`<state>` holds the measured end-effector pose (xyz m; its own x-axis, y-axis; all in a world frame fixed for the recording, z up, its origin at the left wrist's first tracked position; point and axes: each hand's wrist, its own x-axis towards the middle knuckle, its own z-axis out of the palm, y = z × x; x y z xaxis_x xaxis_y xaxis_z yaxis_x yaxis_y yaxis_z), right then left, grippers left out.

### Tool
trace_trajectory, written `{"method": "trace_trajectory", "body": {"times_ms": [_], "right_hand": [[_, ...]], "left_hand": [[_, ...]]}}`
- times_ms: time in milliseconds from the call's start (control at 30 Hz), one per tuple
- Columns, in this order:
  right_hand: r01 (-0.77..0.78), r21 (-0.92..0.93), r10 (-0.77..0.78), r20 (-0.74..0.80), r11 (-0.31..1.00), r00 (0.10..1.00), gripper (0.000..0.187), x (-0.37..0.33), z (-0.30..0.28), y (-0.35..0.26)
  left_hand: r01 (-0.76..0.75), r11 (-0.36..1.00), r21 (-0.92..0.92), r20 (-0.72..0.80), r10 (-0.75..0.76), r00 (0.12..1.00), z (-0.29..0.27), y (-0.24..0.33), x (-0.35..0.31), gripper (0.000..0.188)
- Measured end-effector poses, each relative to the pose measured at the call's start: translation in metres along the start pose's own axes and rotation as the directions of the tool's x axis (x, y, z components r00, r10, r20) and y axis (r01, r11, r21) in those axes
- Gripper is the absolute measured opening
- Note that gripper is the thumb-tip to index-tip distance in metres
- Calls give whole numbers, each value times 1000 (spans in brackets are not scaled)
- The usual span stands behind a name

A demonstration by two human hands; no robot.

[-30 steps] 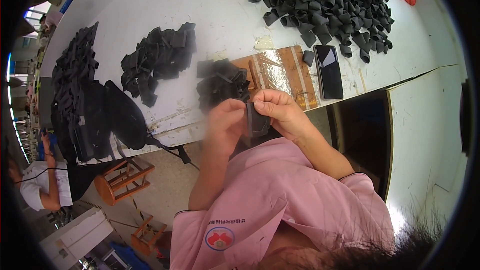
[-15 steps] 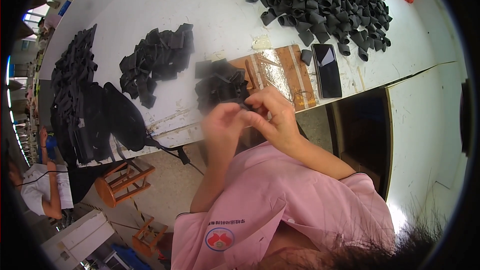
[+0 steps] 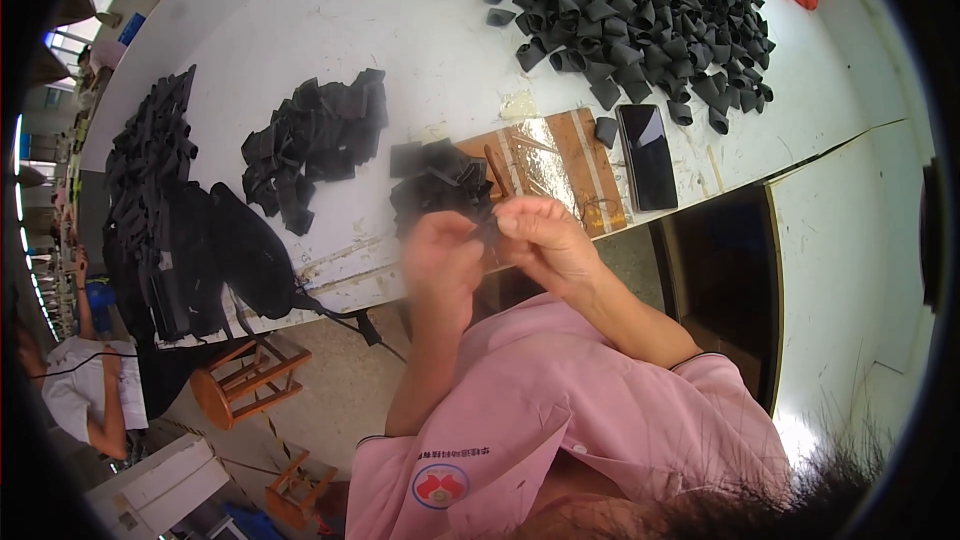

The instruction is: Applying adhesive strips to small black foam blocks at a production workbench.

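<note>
My left hand (image 3: 443, 258), blurred by motion, is closed with its fingers curled toward my right hand. With thumb and fingertips together, my right hand (image 3: 548, 242) pinches beside it. Between the two sets of fingertips is a small black fabric piece (image 3: 487, 231), mostly hidden and smeared. Just beyond my hands, at the table's front edge, lies a pile of flat black fabric pieces (image 3: 437, 178). It overlaps the left end of a brown board (image 3: 583, 162) with pale strips and a shiny taped patch. A slim brown stick-like tool (image 3: 497, 170) lies on that board.
A large heap of black fabric loops (image 3: 630, 15) covers the far right of the white table (image 3: 330, 25). A phone (image 3: 648, 158) lies right of the board. More black strips (image 3: 150, 155) and another pile (image 3: 318, 135) are leftward. A wooden stool (image 3: 250, 380) stands below; a co-worker (image 3: 95, 390) is far left.
My right fingers, arched apart before, now press together at the tips. The left hand stays blurred close to it. The whole view has shifted slightly, with the table's left side lower.
</note>
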<state>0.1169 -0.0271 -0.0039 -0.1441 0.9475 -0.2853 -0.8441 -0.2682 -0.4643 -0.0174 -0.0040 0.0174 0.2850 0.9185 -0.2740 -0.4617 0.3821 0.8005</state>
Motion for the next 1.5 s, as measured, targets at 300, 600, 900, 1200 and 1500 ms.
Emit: {"method": "trace_trajectory", "body": {"times_ms": [300, 600, 900, 1200, 1500], "right_hand": [[213, -531, -120, 205, 820, 971, 22, -6, 55, -54], [82, -482, 33, 225, 872, 974, 23, 36, 23, -64], [544, -838, -575, 419, 54, 703, 23, 18, 33, -64], [564, -787, -550, 595, -251, 586, 21, 9, 55, -63], [614, -766, -607, 585, -194, 538, 10, 16, 33, -48]], "left_hand": [[444, 620, -647, 551, -22, 834, 10, 26, 24, 12], [358, 780, -514, 327, -207, 922, 18, 23, 42, 7], [-741, 324, 588, 482, 594, 643, 37, 43, 44, 27], [-525, 840, 133, 193, 498, 845, 35, 42, 34, 12], [-437, 887, 150, 73, 431, 899, 20, 22, 27, 11]]}}
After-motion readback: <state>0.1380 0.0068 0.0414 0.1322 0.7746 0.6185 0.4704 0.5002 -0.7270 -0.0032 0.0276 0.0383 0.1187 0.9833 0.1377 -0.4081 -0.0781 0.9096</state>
